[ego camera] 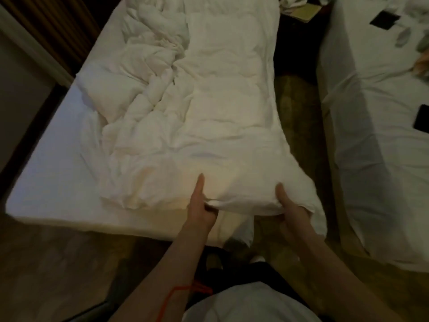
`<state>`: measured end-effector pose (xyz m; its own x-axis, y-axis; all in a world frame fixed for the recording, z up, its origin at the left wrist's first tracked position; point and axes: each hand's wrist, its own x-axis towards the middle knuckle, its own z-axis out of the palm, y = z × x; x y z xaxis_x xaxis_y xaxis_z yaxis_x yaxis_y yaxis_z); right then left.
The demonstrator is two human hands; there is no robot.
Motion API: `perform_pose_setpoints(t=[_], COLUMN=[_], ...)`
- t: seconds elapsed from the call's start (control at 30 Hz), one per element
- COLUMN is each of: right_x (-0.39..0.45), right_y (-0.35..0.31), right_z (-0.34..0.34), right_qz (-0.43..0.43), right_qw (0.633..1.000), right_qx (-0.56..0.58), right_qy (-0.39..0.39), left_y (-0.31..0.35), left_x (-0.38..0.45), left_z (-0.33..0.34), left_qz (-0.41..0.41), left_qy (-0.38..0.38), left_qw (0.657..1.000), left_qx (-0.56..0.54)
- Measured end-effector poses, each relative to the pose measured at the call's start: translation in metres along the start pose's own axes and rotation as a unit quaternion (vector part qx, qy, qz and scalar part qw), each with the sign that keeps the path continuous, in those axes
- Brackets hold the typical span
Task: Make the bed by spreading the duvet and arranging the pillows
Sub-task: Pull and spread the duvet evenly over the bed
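A white duvet (209, 101) lies crumpled along the right half of the bed (46, 170), bunched into folds at its left side and far end. I stand at the foot of the bed. My left hand (200, 203) grips the duvet's near edge, thumb on top and fingers curled under it. My right hand (287, 205) holds the same edge near the duvet's right corner, thumb above and fingers hidden beneath the cloth. That corner hangs over the bed's right side. No pillow is clearly visible.
The bare white sheet shows on the bed's left half. A second bed (383, 135) stands to the right with a dark phone (421, 120) and small items on it. A narrow carpeted aisle (299, 117) separates the beds. A dark nightstand (304, 12) sits at the far end.
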<state>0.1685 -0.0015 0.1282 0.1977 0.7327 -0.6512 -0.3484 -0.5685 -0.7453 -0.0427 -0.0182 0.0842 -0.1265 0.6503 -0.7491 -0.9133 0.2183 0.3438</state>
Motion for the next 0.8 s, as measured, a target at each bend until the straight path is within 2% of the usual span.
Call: perform_pose_setpoints(t=[0.03,0.1,0.2,0.27,0.37,0.43,0.47,0.53,0.6,0.67,0.8], right_x=[0.001,0.007,0.008,-0.002,-0.021,-0.025,-0.027,-0.026,-0.026,-0.027,-0.048], right_y=[0.002,0.023,0.073,0.089,0.1,0.106,0.105,0.102,0.093,0.081,0.079], right_z=[-0.006,-0.015,-0.024,-0.01,0.037,0.069,0.081,0.095,0.098,0.097,0.12], right_qz=[-0.022,0.013,0.184,0.215,0.243,0.312,0.324,0.272,0.194,0.138,0.1], right_qw=[1.0,1.0,0.978,0.962,0.946,0.923,0.923,0.943,0.968,0.98,0.973], right_qx=[-0.003,0.001,0.1,0.163,0.188,0.203,0.193,0.192,0.151,0.128,0.187], right_qy=[-0.005,0.008,-0.006,-0.042,-0.103,-0.095,-0.069,-0.017,0.047,0.071,0.094], left_y=[-0.001,-0.014,-0.038,-0.044,-0.05,-0.044,-0.034,-0.003,0.04,0.085,0.129], left_x=[0.004,0.002,0.0,-0.002,-0.016,-0.025,-0.028,-0.027,-0.019,-0.004,0.015], left_z=[-0.007,-0.024,-0.052,-0.048,-0.038,-0.039,-0.04,-0.041,-0.044,-0.054,-0.057], left_qz=[0.012,-0.011,-0.033,-0.008,-0.004,-0.023,-0.03,-0.039,-0.017,-0.019,-0.083], left_qy=[0.036,0.123,0.166,0.159,0.123,0.12,0.105,0.074,0.047,0.045,0.028], left_qw=[0.997,0.976,0.969,0.977,0.983,0.981,0.983,0.991,0.999,0.998,0.995], left_qx=[0.061,0.181,0.18,0.141,0.139,0.148,0.145,0.104,0.015,-0.048,0.04])
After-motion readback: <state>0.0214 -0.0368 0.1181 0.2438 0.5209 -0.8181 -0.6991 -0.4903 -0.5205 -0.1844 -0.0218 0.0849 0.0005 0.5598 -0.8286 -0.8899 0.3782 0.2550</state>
